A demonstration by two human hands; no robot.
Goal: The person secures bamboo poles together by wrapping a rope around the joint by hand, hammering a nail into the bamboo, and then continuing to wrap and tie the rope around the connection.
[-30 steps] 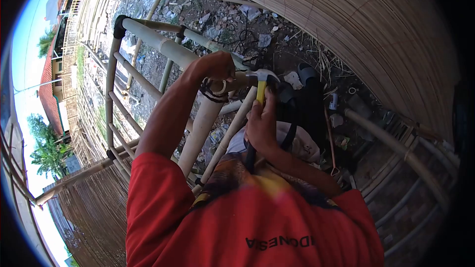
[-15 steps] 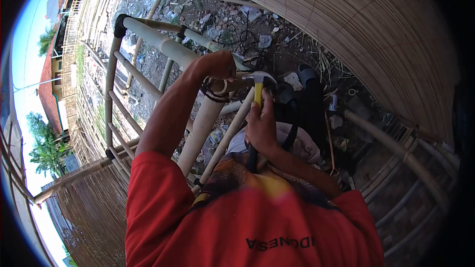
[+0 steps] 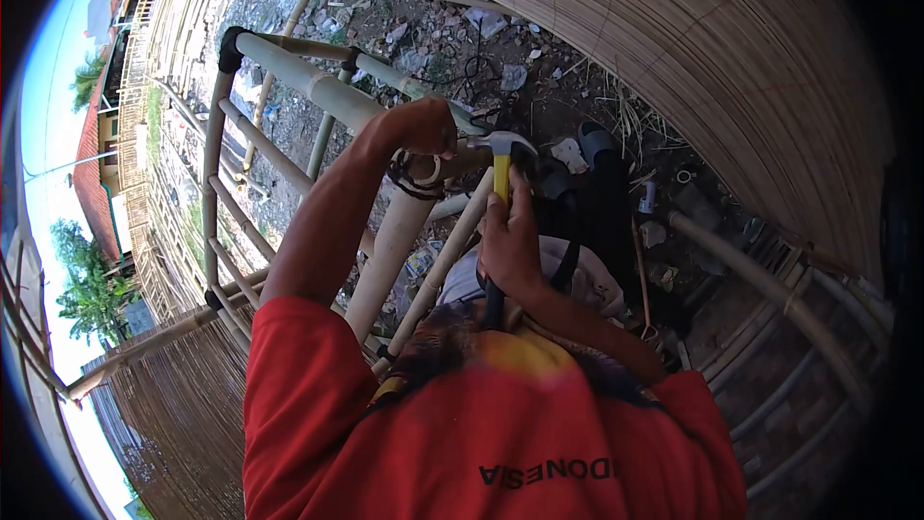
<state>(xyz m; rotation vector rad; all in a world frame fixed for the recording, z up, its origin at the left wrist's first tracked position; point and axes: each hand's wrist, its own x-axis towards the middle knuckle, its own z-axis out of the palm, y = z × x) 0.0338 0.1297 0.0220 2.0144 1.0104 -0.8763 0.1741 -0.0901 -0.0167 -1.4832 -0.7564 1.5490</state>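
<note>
My right hand [image 3: 512,248] is wrapped round a claw hammer [image 3: 501,178] with a yellow and dark handle and a metal head. The hammer stands head-up in front of my chest, its face towards my left hand. My left hand [image 3: 426,127] is closed at the top of a thick bamboo pole [image 3: 393,255], beside the hammer head. Whatever its fingers pinch is too small or hidden to make out. Just below the hand, dark cord binding [image 3: 416,183] and a pale ring-like loop [image 3: 428,171] wrap the bamboo joint.
A bamboo frame [image 3: 214,173] with black-bound corners stands to the left. Woven bamboo screen [image 3: 731,48] rises at the upper right. Rubble and litter [image 3: 414,34] cover the ground ahead. More bamboo poles [image 3: 770,284] lie at the right.
The hammer head has shifted very slightly beside my left hand. Both hands keep nearly the same place and grip.
</note>
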